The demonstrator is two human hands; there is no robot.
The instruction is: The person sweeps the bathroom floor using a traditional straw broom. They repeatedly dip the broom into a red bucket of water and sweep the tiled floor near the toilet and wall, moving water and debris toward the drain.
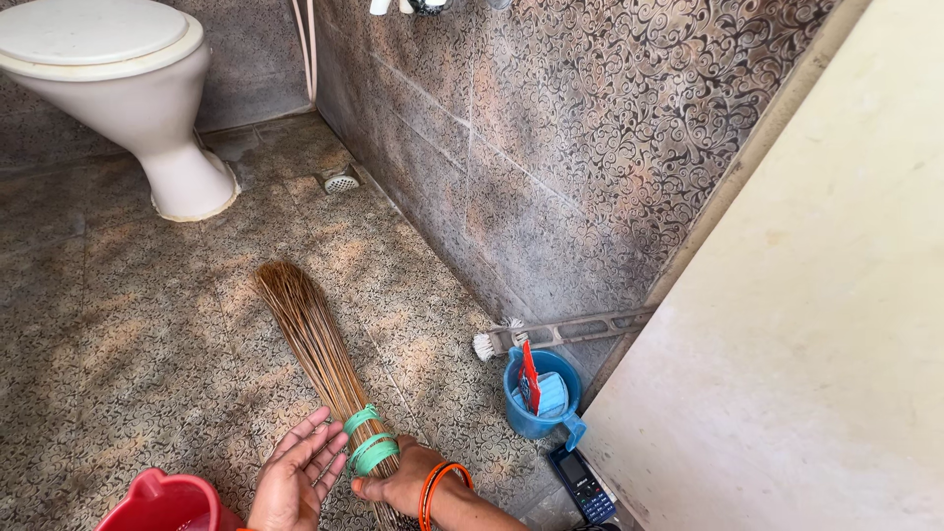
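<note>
Bathroom with brown patterned floor tiles (128, 324) and a matching scroll-patterned wall (590, 147) running from 12 o'clock down toward 4 o'clock; plain cream door panel (816, 344) filling the right side.

Stick broom (320, 344) at lower centre, long axis running from about 5 o'clock at the bound handle end to 11 o'clock at the bristle tips, tips fanned and resting on the floor, pointing toward the toilet. Two green bands (369, 442) wrapped round the bundle near the grip.

Right hand (403, 479), orange bangles at the wrist, closed round the broom just below the green bands. Left hand (295, 472) open, palm up, fingers spread, fingertips beside the bundle at the bands; contact hard to tell.

White toilet (128, 88) at 10 o'clock, floor drain (340, 181) at 12 o'clock of the broom tips. Red bucket (162, 503) at 7 o'clock, just beside the left hand. Blue mug (536, 418) with a packet inside at 3 o'clock, a long-handled brush (551, 334) lying against the wall above it, a small keypad phone (582, 485) on the floor below.
</note>
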